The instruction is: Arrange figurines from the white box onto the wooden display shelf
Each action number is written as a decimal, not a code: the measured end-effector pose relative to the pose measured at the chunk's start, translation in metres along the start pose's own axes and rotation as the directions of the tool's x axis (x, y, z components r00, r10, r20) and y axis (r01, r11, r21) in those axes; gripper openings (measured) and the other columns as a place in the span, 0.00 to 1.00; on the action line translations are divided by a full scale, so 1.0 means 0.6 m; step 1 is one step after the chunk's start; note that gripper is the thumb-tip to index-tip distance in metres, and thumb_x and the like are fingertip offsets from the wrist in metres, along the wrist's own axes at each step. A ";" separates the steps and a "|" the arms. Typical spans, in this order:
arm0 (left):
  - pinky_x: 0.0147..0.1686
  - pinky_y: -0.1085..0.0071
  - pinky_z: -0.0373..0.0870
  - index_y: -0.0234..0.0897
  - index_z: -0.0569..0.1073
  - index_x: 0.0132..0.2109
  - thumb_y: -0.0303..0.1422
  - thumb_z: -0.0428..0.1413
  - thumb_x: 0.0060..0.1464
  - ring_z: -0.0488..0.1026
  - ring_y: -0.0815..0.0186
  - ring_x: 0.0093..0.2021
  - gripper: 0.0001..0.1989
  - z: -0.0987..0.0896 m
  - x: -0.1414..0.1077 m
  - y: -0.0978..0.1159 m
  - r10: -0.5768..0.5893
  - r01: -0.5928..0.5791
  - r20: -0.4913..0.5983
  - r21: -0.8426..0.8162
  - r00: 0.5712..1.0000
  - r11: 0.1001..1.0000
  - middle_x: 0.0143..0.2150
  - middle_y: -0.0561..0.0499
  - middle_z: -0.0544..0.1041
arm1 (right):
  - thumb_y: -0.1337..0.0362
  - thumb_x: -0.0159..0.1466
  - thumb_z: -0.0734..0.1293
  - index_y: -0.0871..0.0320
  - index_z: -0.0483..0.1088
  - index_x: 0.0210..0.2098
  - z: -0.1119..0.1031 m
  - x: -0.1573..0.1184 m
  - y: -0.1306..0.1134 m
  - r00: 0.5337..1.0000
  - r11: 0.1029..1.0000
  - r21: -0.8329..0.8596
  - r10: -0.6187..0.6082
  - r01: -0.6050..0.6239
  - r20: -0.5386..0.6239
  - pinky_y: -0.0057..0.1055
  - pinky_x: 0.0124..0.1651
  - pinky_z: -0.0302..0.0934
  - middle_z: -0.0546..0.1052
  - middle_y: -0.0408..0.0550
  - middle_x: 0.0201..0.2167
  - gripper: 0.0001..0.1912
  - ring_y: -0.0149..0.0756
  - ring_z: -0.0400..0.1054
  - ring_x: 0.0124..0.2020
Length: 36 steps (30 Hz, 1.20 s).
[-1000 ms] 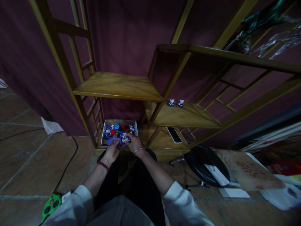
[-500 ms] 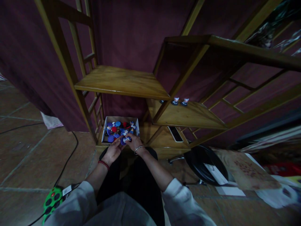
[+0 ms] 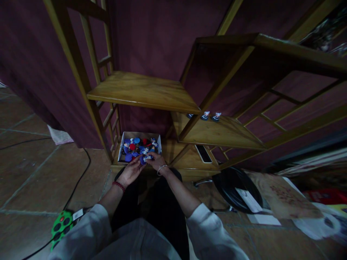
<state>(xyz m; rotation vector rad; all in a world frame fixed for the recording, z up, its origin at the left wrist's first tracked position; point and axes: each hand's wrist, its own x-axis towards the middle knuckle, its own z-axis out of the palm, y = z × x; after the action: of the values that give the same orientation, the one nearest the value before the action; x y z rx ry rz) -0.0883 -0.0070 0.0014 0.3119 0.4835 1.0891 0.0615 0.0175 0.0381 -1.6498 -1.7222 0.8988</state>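
A small blue-and-white figurine with a purple-blue base is held between my two hands at the front edge of a shallow white box. The fingers of my left hand are closed on the base end. My right hand pinches the figurine from the other side. Inside the box lie several more figurines and round pieces, among them a blue disc and a red round piece. Fine details of the held figurine are too small to make out.
A wooden shelf unit surrounds the box, with a board above it. Three small figurines stand on the right shelf, one partly hidden by a post. A phone-like slab lies lower right. A black stool and a green power strip flank me.
The view has shifted slightly. Both hands keep hold of the figurine, which looks turned a little more onto its side.
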 end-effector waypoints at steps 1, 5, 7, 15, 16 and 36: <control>0.53 0.66 0.57 0.35 0.70 0.46 0.21 0.51 0.50 0.68 0.68 0.46 0.15 0.001 0.000 0.000 0.001 -0.001 -0.005 -0.002 1.000 1.000 0.42 0.49 0.74 | 0.65 0.49 0.66 0.55 0.71 0.35 0.000 0.000 -0.001 1.000 1.000 0.006 0.002 -0.002 0.003 0.24 0.34 0.60 0.73 0.39 0.27 0.12 0.29 0.66 0.29; 0.53 0.66 0.58 0.34 0.71 0.43 0.21 0.51 0.50 0.69 0.69 0.44 0.13 0.005 -0.001 0.001 0.003 -0.004 -0.035 -0.021 0.999 1.000 0.41 0.49 0.74 | 0.65 0.49 0.66 0.55 0.71 0.36 -0.002 0.000 -0.007 1.000 1.000 0.027 0.009 -0.009 0.007 0.24 0.34 0.60 0.73 0.38 0.26 0.13 0.29 0.66 0.29; 0.53 0.66 0.58 0.34 0.72 0.41 0.20 0.51 0.50 0.70 0.69 0.43 0.12 0.008 -0.002 0.002 0.000 -0.002 -0.058 -0.033 0.998 0.999 0.40 0.49 0.75 | 0.64 0.49 0.66 0.55 0.71 0.37 -0.005 -0.002 -0.012 1.000 1.000 0.016 0.018 -0.018 0.009 0.25 0.35 0.61 0.73 0.39 0.26 0.14 0.29 0.66 0.29; 0.53 0.64 0.59 0.33 0.73 0.36 0.20 0.51 0.50 0.70 0.69 0.42 0.09 0.017 -0.005 0.004 -0.005 0.000 -0.091 -0.063 0.996 0.998 0.36 0.51 0.75 | 0.64 0.52 0.64 0.54 0.71 0.39 -0.014 -0.010 -0.028 1.000 0.998 -0.055 -0.017 0.017 0.006 0.25 0.37 0.61 0.75 0.41 0.30 0.14 0.29 0.67 0.31; 0.53 0.64 0.59 0.33 0.73 0.36 0.20 0.51 0.50 0.70 0.69 0.42 0.09 0.017 -0.005 0.004 -0.005 -0.001 -0.090 -0.065 0.996 0.998 0.36 0.51 0.75 | 0.64 0.53 0.64 0.54 0.71 0.39 -0.014 -0.010 -0.028 1.000 0.998 -0.059 -0.024 0.025 0.007 0.25 0.37 0.61 0.75 0.41 0.30 0.14 0.29 0.67 0.31; 0.53 0.59 0.58 0.33 0.71 0.31 0.22 0.50 0.50 0.69 0.64 0.44 0.06 0.012 -0.002 0.010 -0.086 0.075 -0.094 -0.117 0.992 0.990 0.37 0.48 0.75 | 0.69 0.56 0.61 0.56 0.68 0.43 0.006 -0.010 -0.039 0.965 0.856 -0.445 -0.233 0.262 0.120 0.28 0.46 0.57 0.73 0.48 0.40 0.15 0.34 0.66 0.42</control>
<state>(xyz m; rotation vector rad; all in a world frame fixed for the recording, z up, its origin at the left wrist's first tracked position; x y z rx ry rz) -0.0897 -0.0054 0.0105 0.1377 0.5156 1.0519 0.0451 0.0109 0.0548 -1.6329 -2.2590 0.4415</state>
